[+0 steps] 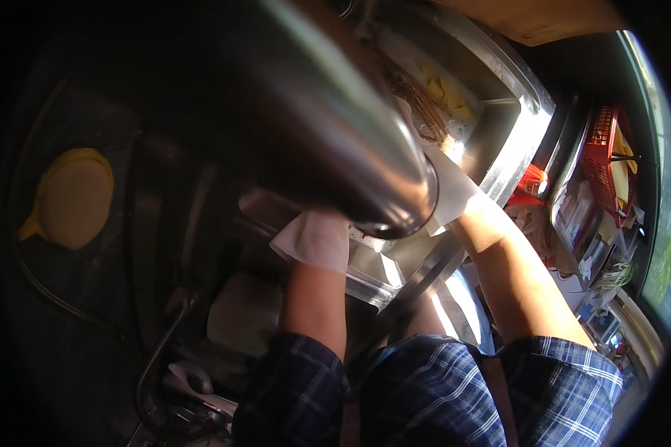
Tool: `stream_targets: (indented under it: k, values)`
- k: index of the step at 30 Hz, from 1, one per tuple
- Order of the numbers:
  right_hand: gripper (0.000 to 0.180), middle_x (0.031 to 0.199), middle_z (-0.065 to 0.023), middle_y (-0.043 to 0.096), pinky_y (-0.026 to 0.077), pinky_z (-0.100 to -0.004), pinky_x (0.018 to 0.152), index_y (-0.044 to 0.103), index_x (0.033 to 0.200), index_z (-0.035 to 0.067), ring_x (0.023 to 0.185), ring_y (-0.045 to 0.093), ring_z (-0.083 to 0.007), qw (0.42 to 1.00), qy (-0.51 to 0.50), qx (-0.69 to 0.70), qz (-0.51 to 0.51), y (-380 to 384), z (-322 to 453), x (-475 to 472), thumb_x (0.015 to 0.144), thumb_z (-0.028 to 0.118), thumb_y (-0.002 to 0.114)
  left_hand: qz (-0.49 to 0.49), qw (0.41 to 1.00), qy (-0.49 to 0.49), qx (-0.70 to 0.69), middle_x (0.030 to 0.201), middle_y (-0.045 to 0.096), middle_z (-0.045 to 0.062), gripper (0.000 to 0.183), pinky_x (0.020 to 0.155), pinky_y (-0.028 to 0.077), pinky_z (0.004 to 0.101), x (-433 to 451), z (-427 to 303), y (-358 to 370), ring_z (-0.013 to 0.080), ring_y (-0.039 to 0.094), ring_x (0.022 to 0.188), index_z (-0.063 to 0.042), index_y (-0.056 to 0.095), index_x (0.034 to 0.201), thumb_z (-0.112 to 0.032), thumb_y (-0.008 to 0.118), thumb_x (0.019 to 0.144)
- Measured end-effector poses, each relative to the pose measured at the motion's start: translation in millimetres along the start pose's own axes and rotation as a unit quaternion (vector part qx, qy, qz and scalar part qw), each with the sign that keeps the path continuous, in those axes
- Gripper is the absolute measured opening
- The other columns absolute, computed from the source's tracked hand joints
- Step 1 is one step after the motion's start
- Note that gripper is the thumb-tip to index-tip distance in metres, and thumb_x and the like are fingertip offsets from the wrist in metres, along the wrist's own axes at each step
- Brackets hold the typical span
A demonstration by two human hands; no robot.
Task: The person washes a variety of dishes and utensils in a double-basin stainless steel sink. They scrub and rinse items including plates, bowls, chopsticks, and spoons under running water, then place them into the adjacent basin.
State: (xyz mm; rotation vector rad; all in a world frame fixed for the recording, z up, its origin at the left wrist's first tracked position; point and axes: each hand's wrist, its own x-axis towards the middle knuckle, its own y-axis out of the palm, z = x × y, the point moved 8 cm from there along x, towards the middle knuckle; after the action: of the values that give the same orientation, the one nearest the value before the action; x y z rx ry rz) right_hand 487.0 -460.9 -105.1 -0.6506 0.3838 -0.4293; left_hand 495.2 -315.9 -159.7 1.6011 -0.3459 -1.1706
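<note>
A large, shiny dark metal object with a rounded end point(363, 167) looms close in front of me, blurred, and covers the middle of the view. My left hand point(316, 237), in a loose whitish glove, passes behind its lower edge. On its other side my right hand point(450, 181) wears a similar glove and reaches over a stainless steel sink point(495, 125). The fingers of both hands are mostly hidden, so I cannot tell what they hold. Beside the right glove, a bundle of thin brown sticks, like chopsticks point(425, 109), lies in the sink near a yellow piece point(444, 86).
A red plastic basket point(601, 151) holding yellow things stands by the window at right. Nearer are a red item point(531, 181) and a metal tray point(573, 212). A yellow-rimmed round item point(77, 198) is at far left, above a bent metal bar point(159, 352).
</note>
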Motion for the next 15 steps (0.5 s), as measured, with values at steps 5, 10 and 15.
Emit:
stream_targets:
  k: [5, 10, 15]
  values:
    - [0.051, 0.117, -0.0241, 0.076, 0.052, -0.0512, 0.107, 0.063, 0.148, 0.007, 0.121, 0.067, -0.0484, 0.990, -0.053, -0.126, -0.027, 33, 62, -48, 0.114, 0.042, 0.051, -0.030, 0.994, 0.001, 0.102, 0.141, 0.063, 0.009, 0.067, 0.112, 0.048, 0.0400, -2, -18, -25, 0.0234, 0.060, 0.127, -0.006, 0.056, 0.152, -0.060, 0.047, 0.113]
    - [0.052, 0.125, -0.0231, 0.075, 0.051, -0.0535, 0.107, 0.056, 0.154, 0.011, 0.124, 0.065, -0.0486, 0.982, 0.037, -0.127, 0.136, 44, 59, -46, 0.114, 0.044, 0.049, -0.093, 0.991, 0.079, 0.058, 0.100, 0.064, -0.002, 0.040, 0.086, 0.051, 0.0237, 15, -23, -44, 0.0124, 0.062, 0.089, -0.010, 0.063, 0.106, -0.047, 0.049, 0.117]
    - [0.051, 0.153, -0.0189, 0.061, 0.046, -0.0563, 0.116, 0.056, 0.153, 0.013, 0.140, 0.057, -0.0438, 0.971, -0.135, -0.182, 0.078, 54, 78, -57, 0.112, 0.044, 0.052, 0.155, 0.940, 0.217, 0.213, 0.091, 0.059, -0.002, 0.040, 0.094, 0.051, 0.0347, -11, -16, 13, 0.0160, 0.059, 0.090, -0.014, 0.056, 0.091, -0.040, 0.043, 0.119]
